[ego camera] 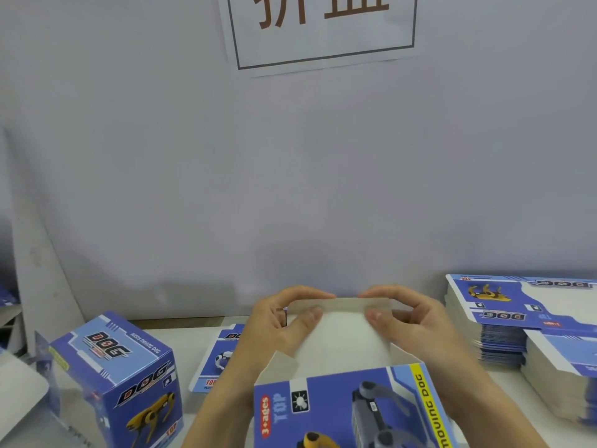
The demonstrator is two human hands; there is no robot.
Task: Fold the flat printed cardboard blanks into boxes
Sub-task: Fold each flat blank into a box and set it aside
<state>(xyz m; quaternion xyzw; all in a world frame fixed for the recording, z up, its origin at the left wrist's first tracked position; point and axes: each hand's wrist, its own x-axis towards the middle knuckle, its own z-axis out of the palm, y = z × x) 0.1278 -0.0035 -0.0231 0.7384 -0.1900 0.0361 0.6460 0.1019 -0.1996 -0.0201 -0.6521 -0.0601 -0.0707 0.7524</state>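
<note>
Two bare hands meet at the centre of the view, forearms entering from 6 o'clock. Left hand (pixel 277 321) and right hand (pixel 410 318) each pinch the far tuck flap (pixel 342 303) of a half-formed box (pixel 349 405), thumbs on the near face, the other fingers curled over the far edge. Flap bent along its crease; grey unprinted inside faces the camera. Box sits between the wrists, near wall printed "3+ages", "TOP", "MOVING DOG".

Finished box (pixel 119 383) stands upright on the worktop (pixel 193 412) at 8 o'clock, marked "DOG", "FUNNY MOVING DOG", "TOP". One flat blank (pixel 219 357) lies just left of the left wrist, partly hidden by it. Stacks of flat blanks (pixel 504 321) at 3 o'clock, "DOG" and "TOP" legible upside down.

Paper sign (pixel 323 30) on the wall (pixel 290 173) at 12 o'clock; characters cut off, not legible. Open worktop between finished box and flat blank.
</note>
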